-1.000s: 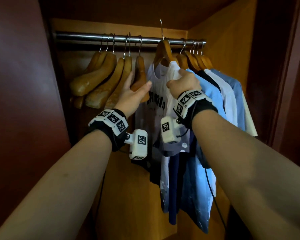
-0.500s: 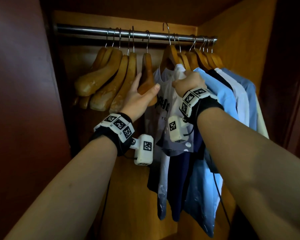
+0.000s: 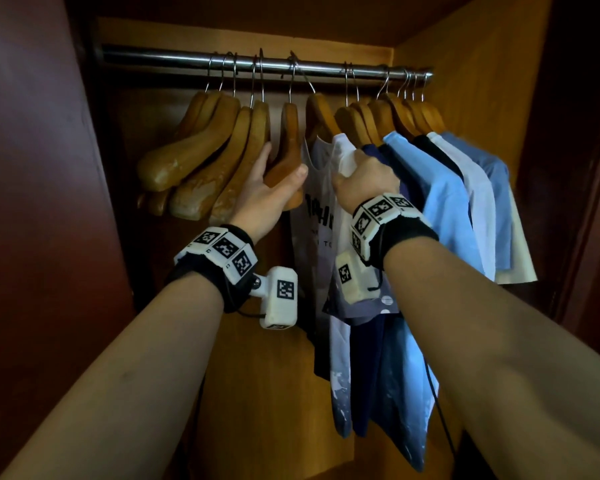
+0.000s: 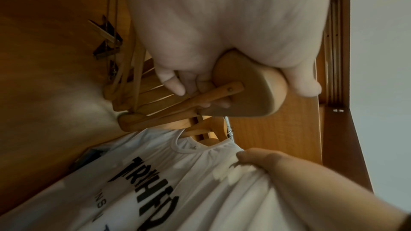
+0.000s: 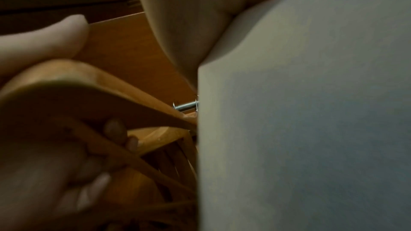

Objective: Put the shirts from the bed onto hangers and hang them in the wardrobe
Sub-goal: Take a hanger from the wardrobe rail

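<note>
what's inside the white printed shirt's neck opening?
A wooden hanger shows through the collar of the white printed shirt. Its arms are covered by fabric. The right hand grips the shoulder.

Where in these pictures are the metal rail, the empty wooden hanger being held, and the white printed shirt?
Shiny metal rail (image 3: 160,58), head view, bare left stretch.
Empty wooden hanger (image 3: 290,133), head view, upper arm.
White shirt with black lettering (image 4: 169,178), left wrist view, printed chest.
</note>
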{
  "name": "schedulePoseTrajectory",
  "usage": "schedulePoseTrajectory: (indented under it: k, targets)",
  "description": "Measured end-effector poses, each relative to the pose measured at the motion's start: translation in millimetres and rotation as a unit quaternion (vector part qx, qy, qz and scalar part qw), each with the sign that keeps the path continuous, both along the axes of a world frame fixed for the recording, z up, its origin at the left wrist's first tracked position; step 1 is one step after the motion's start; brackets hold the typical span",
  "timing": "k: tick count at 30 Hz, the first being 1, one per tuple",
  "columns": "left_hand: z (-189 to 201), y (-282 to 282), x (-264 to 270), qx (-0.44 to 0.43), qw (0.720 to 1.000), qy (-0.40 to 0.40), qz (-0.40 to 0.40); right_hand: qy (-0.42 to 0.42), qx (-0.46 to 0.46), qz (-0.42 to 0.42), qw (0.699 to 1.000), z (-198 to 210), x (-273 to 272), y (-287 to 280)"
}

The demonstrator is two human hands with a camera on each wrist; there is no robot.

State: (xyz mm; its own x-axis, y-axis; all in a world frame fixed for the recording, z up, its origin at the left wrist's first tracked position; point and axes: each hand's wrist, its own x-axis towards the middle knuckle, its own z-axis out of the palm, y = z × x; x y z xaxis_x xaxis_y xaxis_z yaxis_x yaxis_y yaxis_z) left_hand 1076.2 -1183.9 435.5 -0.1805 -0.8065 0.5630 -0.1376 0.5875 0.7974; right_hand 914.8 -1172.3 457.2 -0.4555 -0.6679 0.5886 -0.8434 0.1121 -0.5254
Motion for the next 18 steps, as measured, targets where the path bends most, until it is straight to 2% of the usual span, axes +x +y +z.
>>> schedulePoseTrajectory:
  k: [5, 9, 13, 16, 18]
  targets:
    - [-1, 5, -4, 0.004, 1.000, 0.002, 0.003, -0.169, -0.008, 0.003, 0.986, 18, -2, 0]
    - [-1, 8, -5, 0.003, 1.000, 0.003, -0.002, -0.215, -0.030, -0.007, 0.976, 16, 0, -1]
    - [-1, 5, -1, 0.003, 1.000, 0.004, -0.006, -0.200, -0.027, -0.015, 0.979, 15, 1, 1]
    - [0, 3, 2, 0.001, 1.000, 0.010, -0.011, -0.154, -0.008, -0.008, 0.988, 15, -4, 7]
    - [-1, 3, 3, 0.002, 1.000, 0.008, -0.011, -0.094, 0.006, -0.008, 0.996, 12, -5, 10]
